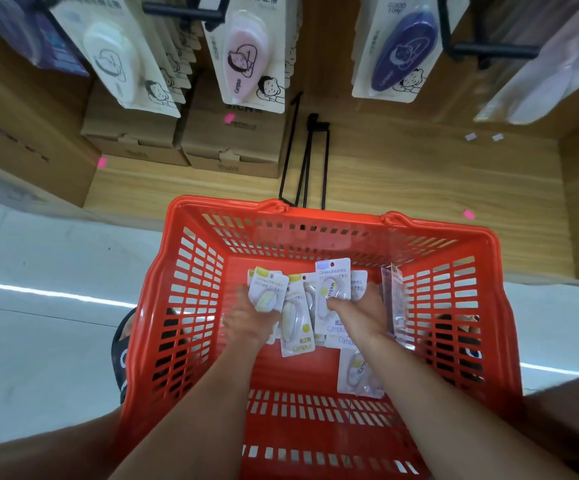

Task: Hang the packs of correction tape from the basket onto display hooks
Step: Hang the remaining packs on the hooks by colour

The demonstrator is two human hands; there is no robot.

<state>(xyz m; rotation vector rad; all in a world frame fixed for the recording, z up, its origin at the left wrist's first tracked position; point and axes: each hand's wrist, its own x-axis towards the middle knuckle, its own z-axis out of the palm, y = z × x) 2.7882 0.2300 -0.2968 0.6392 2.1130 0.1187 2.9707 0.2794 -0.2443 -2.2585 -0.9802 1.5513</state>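
A red plastic basket stands on the floor below me with several packs of correction tape lying in it. Both my hands are down inside it. My left hand grips a yellow-topped pack with the fingers curled round its lower edge. My right hand pinches a purple-topped pack held upright. More packs lie between and under the hands, such as one yellow pack, one near the right wall and one closer to me.
Above the basket hang rows of correction tape packs on black display hooks: white, pink, purple. Loose black hooks lie on the wooden shelf beside cardboard boxes. Black sandals show through the basket's sides.
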